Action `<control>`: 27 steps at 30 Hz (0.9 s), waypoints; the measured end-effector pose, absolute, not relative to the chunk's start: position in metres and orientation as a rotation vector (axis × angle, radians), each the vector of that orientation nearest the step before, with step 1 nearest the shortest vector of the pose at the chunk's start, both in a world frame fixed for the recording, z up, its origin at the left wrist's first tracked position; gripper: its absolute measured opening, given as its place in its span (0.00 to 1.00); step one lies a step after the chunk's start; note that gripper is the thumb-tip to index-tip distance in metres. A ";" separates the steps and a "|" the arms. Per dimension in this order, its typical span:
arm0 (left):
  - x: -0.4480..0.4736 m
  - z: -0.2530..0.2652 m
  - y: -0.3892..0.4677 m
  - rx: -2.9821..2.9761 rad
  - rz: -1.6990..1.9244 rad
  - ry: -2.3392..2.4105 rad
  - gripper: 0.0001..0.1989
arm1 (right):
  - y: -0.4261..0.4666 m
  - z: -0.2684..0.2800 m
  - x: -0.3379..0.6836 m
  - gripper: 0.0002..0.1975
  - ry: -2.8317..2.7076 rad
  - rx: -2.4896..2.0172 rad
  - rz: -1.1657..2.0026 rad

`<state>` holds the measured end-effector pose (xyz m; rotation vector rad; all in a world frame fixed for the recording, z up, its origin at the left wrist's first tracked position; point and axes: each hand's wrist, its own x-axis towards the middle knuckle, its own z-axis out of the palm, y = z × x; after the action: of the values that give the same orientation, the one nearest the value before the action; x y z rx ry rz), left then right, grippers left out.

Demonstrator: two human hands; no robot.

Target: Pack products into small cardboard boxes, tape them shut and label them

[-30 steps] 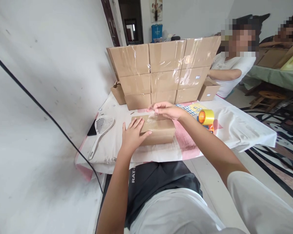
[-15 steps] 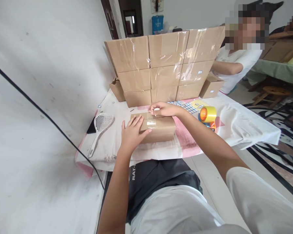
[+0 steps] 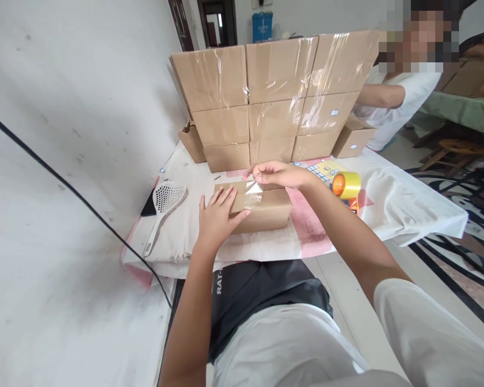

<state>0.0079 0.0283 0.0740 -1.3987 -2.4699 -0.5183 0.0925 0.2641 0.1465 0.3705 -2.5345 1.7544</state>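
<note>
A small cardboard box point(image 3: 266, 216) lies in front of me near the table's front edge. Across its top runs a shiny strip of clear tape point(image 3: 253, 200). My left hand point(image 3: 220, 217) rests on the box's left end, fingers spread and thumb along its front edge. Over the back of the box top, my right hand point(image 3: 280, 174) is closed in a pinch on the end of the tape, which looks raised there. A roll of yellow tape point(image 3: 350, 185) stands to the right, with something orange beside it, partly hidden by my right forearm.
Behind the box rises a stack of taped cardboard boxes point(image 3: 274, 72), with single boxes at either side. A white slotted skimmer point(image 3: 167, 201) lies to the left. A black cable point(image 3: 76, 185) hangs along the wall. Another person point(image 3: 415, 97) sits at the back right.
The tape end has come up a little at the back of the box with my right hand. My left hand stays on the box. The view has tipped slightly downward.
</note>
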 end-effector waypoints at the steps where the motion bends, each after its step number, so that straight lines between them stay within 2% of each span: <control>1: 0.008 0.074 0.029 -1.401 -0.517 -2.469 0.33 | 0.264 0.148 0.093 0.17 -2.559 0.388 1.741; 8: 0.009 0.074 0.028 -1.390 -0.511 -2.499 0.34 | 0.271 0.133 0.074 0.19 -2.650 0.305 1.719; 27: 0.009 0.073 0.030 -1.376 -0.518 -2.492 0.33 | 0.278 0.123 0.058 0.14 -2.752 0.262 1.459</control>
<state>0.0092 0.0304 0.0726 -1.3764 -2.4916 -0.5180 0.0577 0.2781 0.1226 0.2617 -2.7523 1.4594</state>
